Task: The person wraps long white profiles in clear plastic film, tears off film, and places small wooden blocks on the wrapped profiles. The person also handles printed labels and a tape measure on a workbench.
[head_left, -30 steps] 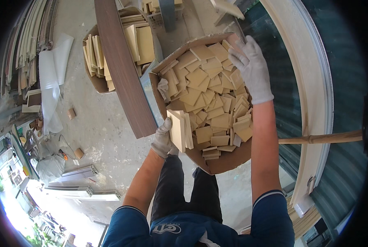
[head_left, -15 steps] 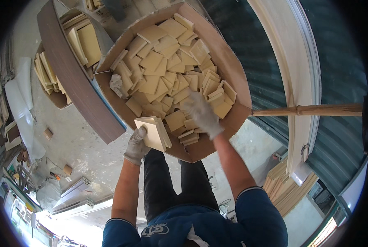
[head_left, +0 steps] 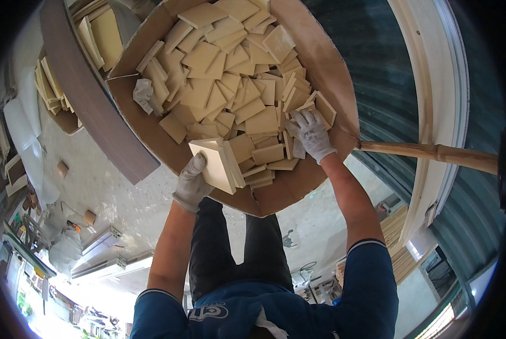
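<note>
In my left hand (head_left: 192, 183), gloved in grey-white, is a small stack of flat, pale wooden boards (head_left: 214, 168), held over the box's near left rim with the thumb across the top face. A large cardboard box (head_left: 335, 62) in front of me holds a jumbled heap of similar square and rectangular pieces (head_left: 208, 93). My right hand (head_left: 310, 135), in a matching glove, reaches into the heap by the right wall. Its fingers are apart and touch boards there; what lies under the palm is hidden.
A crumpled whitish glove or cloth (head_left: 143, 95) lies at the box's left wall. Beyond that wall, a long brown plank (head_left: 89, 93) slants beside other boxes of boards (head_left: 49, 85). A wooden pole (head_left: 428, 149) extends from the box's right side toward corrugated dark panels (head_left: 388, 85).
My right hand has moved right across the heap, from its near middle to the right wall. My left hand still holds its stack. The whole view has shifted slightly.
</note>
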Available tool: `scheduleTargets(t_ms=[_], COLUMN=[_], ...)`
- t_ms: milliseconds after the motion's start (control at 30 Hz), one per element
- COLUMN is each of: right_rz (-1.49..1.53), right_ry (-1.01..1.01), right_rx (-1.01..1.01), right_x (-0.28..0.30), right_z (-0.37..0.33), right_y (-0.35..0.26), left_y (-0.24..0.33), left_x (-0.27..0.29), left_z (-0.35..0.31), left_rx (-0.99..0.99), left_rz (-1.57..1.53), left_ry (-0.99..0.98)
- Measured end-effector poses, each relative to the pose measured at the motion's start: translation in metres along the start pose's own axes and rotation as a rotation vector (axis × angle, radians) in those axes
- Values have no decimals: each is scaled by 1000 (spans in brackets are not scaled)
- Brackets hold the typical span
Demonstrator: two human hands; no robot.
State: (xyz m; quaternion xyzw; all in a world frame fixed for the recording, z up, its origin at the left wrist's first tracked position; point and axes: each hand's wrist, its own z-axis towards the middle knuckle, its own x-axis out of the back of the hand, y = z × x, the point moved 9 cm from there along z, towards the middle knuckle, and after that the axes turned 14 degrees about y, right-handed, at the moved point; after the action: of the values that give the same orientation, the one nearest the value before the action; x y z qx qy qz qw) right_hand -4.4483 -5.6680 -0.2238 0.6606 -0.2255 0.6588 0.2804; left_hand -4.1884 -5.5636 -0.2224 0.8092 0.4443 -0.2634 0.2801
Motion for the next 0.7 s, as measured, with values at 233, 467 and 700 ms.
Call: scheduleTargets(t_ms=[233, 467, 700], right_rz=[85, 1150, 1314], right_ry=[-435, 150, -213], right_rx=[-384, -950, -825], right_x=[25, 146, 106], right_z=[-11, 16, 20], right_y=[9, -37, -61], left_y=[-34, -43, -58], left_x=[-8, -30, -23], left_z=[3, -6, -19], left_rx=[69, 129, 229], left_rz=[9, 7, -15], left_ry=[-142, -235, -145])
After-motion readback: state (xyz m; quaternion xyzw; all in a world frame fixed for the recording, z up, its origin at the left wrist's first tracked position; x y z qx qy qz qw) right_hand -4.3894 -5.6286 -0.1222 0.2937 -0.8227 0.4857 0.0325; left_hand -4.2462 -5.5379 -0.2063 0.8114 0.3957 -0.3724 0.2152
